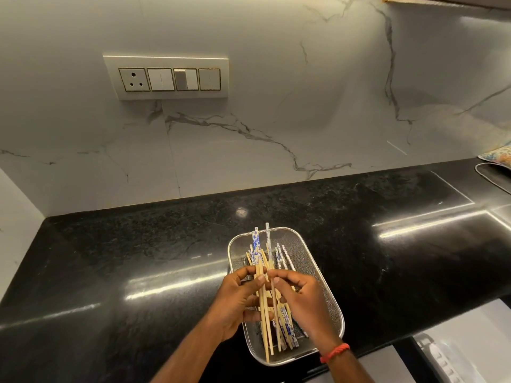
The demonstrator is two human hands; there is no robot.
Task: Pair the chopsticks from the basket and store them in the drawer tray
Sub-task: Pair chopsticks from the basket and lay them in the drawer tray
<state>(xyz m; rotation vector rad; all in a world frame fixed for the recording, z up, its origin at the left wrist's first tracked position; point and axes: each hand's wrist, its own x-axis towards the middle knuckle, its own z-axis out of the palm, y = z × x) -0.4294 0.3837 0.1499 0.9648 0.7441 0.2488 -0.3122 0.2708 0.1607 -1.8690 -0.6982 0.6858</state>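
A steel mesh basket (301, 241) stands on the black counter near its front edge. Several chopsticks (284, 331) lie in it, wooden with blue-and-white patterned ends. My left hand (237, 302) grips a small bundle of chopsticks (257, 244) above the basket, patterned ends pointing away from me. My right hand (304, 299) pinches a single chopstick (267, 236) right beside that bundle. The drawer tray is not in view.
The black granite counter (138, 258) runs left and right, backed by a marble wall with a switch panel (168, 77). A dark tray edge (495, 176) and patterned cloth sit at the far right. Below the counter's front edge at right, a pale surface (456, 341) shows.
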